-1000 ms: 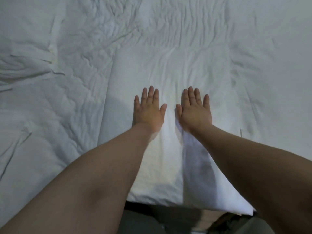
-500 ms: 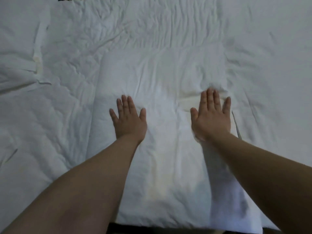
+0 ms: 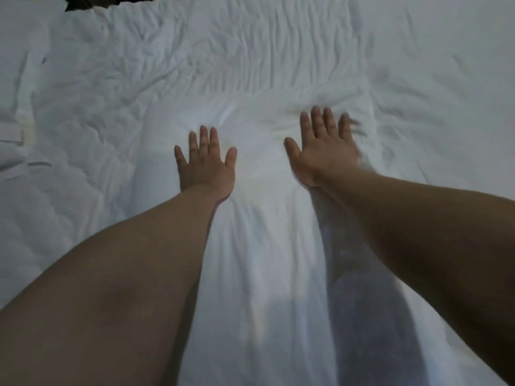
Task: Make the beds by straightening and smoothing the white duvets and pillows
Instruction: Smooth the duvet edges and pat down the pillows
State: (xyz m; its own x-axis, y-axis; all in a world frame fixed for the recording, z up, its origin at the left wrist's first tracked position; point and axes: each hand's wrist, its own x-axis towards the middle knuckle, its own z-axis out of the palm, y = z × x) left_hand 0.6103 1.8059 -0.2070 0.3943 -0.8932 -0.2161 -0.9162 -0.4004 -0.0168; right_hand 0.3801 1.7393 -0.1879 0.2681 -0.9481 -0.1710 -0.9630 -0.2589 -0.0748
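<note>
Both hands are lying flat with fingers spread and straight, gripping nothing. The left hand (image 3: 204, 165) is pressing on the pillow (image 3: 264, 246), while the right hand (image 3: 323, 151), its outer fingers blurred, is resting nearer the pillow's far edge. The pillow is lying directly beneath the palms, its long axis running along the forearms; the wrinkled duvet (image 3: 97, 87) is lying beyond the fingertips and outside both hands.

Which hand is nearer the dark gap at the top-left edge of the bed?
Left. The left hand lies flat on the pillow, below and right of the dark gap; the right hand is farther right, blurred.
</note>
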